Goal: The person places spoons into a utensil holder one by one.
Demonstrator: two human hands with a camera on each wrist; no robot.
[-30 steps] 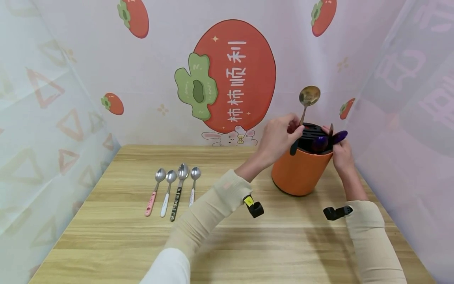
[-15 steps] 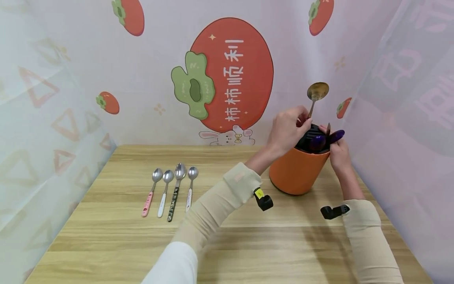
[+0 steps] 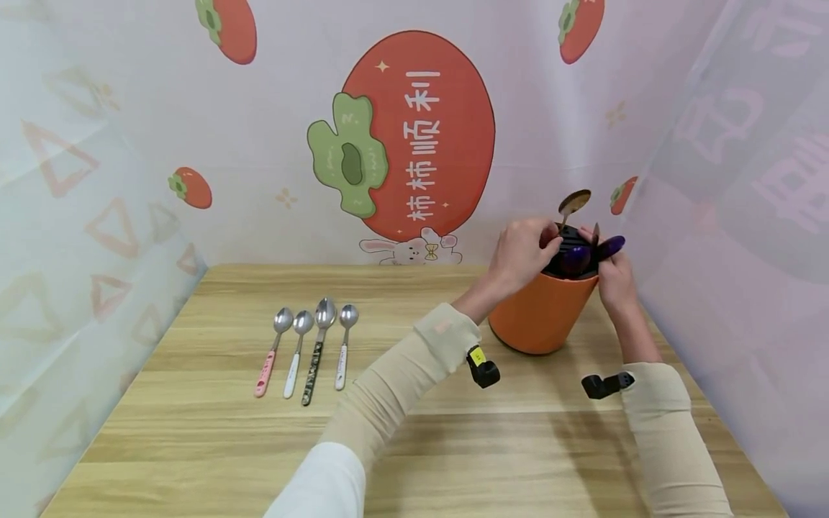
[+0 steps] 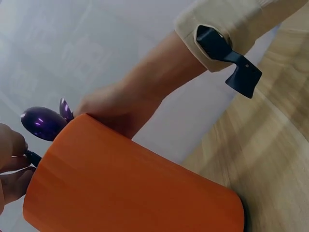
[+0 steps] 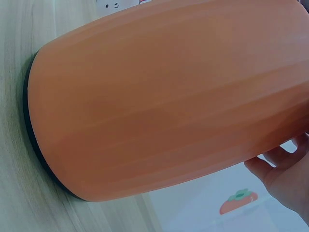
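My left hand [image 3: 521, 253] pinches a gold spoon [image 3: 575, 202] by its lower part, bowl upward, over the black slotted top [image 3: 565, 237] of an orange utensil holder [image 3: 539, 320]. In the left wrist view a short stretch of the spoon's dark handle [image 4: 33, 158] shows between the fingers and the rim; its lower end is hidden. My right hand [image 3: 617, 283] grips the holder near its rim on the right, fingers against the wall in the right wrist view. Purple spoons [image 3: 611, 248] stick up from the slots beside it.
At the left of the wooden table [image 3: 214, 439] lie spoons in a row: one pink-handled [image 3: 265, 373], one white-handled [image 3: 291, 375], one with a black patterned handle [image 3: 312, 374] and another white one [image 3: 341, 368]. A printed cloth wall [image 3: 272, 129] stands behind the holder.
My left hand has moved right over the holder and then down, so the gold spoon sits lower and its dark handle has gone out of the head view. My right hand keeps its grip.
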